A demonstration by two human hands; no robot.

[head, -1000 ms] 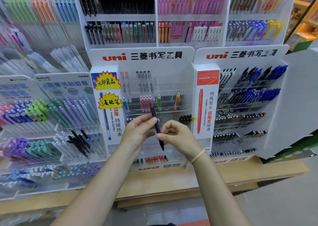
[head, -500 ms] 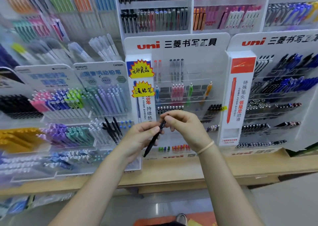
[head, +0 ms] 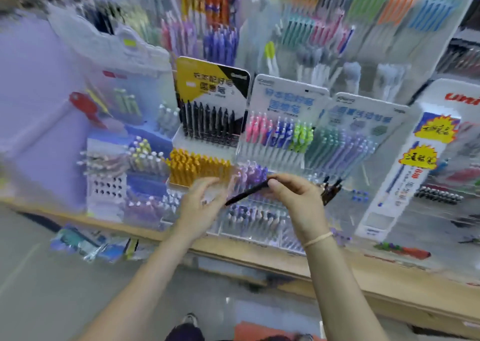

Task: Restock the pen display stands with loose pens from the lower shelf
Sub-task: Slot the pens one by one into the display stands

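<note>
the fingers (head: 281, 185) of the right hand (head: 296, 200) curl round the upper end of a black pen (head: 246, 193), thumb pressed on top, and the pen slants down to the left with its tip close by the left hand (head: 200, 205). that left hand is spread loose, fingers half straight and gripping nothing; whether a fingertip brushes the pen's tip i cannot tell, the picture smears there. a pale band (head: 317, 239) sits round the right wrist. both hands hover in front of the display stands on the wooden shelf (head: 272, 259), well above the floor. just behind the left hand stands a block of yellow-orange pens (head: 197, 169), and above it a yellow-and-black stand with a row of black pens (head: 207, 122) upright. to the right of that, a white stand holds pink, blue and lime-green pens (head: 280, 135), then a rack of teal and lilac ones (head: 340, 146). a few dark pens (head: 331, 190) poke up just right of the right hand. at the far right a white uni stand (head: 426, 159) carries yellow starburst labels. under the shelf edge at left lie some blurred packets (head: 88, 246).
</note>
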